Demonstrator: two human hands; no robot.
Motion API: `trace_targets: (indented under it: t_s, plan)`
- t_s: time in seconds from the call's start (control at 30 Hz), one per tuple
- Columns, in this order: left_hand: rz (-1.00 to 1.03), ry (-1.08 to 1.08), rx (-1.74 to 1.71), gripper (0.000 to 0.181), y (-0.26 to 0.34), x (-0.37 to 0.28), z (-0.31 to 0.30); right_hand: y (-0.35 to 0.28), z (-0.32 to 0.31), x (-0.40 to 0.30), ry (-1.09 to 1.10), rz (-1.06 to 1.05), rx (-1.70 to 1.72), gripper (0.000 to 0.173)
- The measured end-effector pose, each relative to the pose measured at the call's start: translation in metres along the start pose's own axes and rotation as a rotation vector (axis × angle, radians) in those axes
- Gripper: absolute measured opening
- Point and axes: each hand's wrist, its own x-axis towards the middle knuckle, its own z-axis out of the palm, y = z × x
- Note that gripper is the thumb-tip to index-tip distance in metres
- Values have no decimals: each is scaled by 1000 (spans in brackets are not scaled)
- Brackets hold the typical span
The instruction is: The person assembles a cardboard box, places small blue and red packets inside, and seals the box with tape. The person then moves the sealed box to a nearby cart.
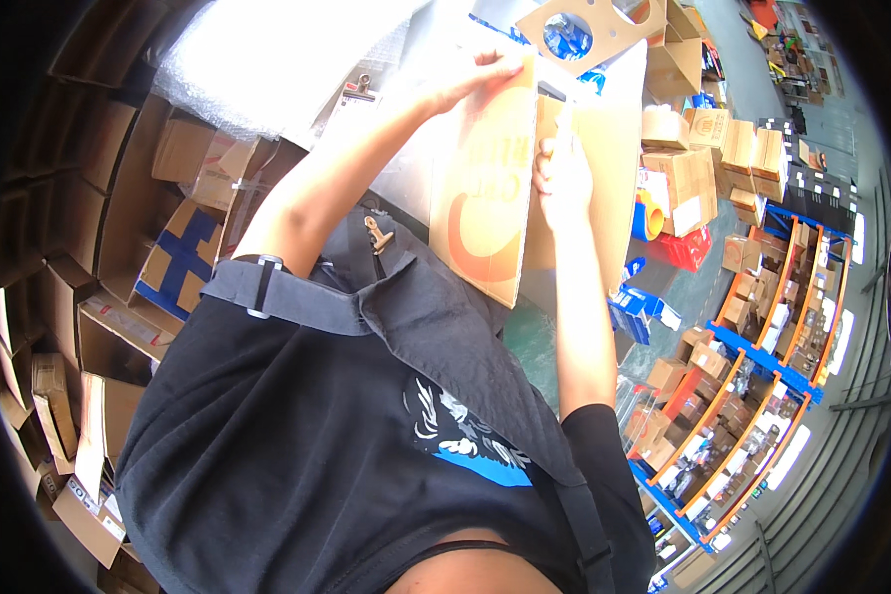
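An open cardboard carton (482, 200) with a printed red curve and lettering stands tilted in front of me. My left hand (494, 68) grips the top edge of its near-left panel, thumb and fingers at the rim. Inside the folds, against the inner face of the right panel (612, 148), is my right hand (566, 178) with its fingers curled. Strong glare washes out the tips of that hand, so I cannot tell whether it holds a small thing.
Bubble wrap (223, 74) and a bulldog clip (361, 87) lie left of the carton. Cardboard with round cut-outs (601, 30) is beyond it. Boxes crowd the left (178, 260). Rightward are more cartons (679, 182), a blue box (638, 308) and orange-and-blue racks (765, 349).
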Motion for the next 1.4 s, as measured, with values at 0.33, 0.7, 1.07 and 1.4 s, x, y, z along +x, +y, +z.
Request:
trace_targets:
  t_s: [0.33,0.7,1.07,1.4]
  plan:
    - [-156,-126,99,80,3,-9,-6,5,15,81,2,-92,-657,40]
    - [-242,-173,180,84,6,-4,-8,7,12,100,-15,94,-560,36]
    - [-250,-164,169,84,5,-8,-6,8,2,117,16,199,-463,35]
    - [-224,-161,125,83,11,-12,-4,1,1,109,5,36,-766,36]
